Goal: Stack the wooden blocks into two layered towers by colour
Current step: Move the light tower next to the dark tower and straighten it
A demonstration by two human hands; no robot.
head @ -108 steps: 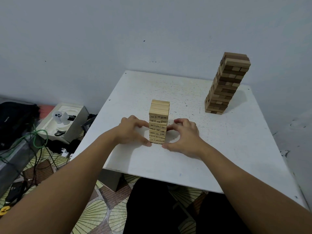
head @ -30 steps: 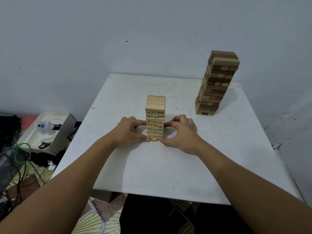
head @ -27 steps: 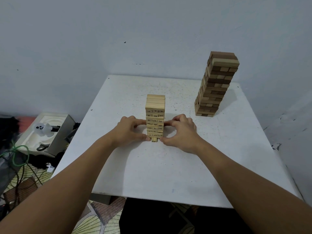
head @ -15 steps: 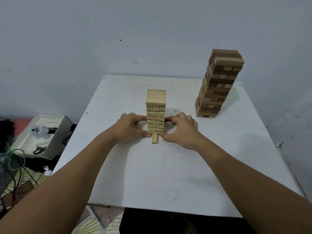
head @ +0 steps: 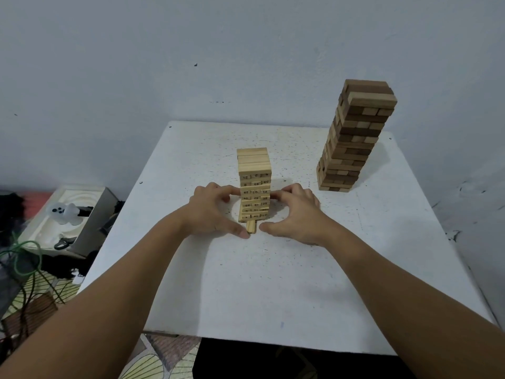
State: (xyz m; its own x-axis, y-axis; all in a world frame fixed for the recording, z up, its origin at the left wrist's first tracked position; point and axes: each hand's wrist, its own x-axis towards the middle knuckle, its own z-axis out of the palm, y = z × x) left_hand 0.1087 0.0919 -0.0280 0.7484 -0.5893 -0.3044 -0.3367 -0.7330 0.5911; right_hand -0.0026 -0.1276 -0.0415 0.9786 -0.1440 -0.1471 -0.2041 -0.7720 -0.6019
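The light wooden tower [head: 254,184] stands upright near the middle of the white counter [head: 273,269], its layers neatly squared and small printed numbers showing on the block ends facing the camera. From its bottom layer one light block [head: 251,227] sticks out toward the person, lying flat on the counter (only its near end is clear of the stack).

The left hand [head: 211,212] is curved around the tower's left side: its forefinger reaches the stack partway up, and its thumb tip rests at the left edge of the protruding block. The right hand [head: 296,213] mirrors it on the right side, forefinger touching the tower at about the same height, thumb lying on the counter just beside the block; whether it touches the block I cannot tell.

The taller tower of mixed dark and pale brown blocks [head: 355,138] stands well apart in the far right corner of the counter, close to the wall.

On the floor to the left sits an open box [head: 82,214] holding a small white figure [head: 64,213], with a green cable [head: 24,258] beside it.
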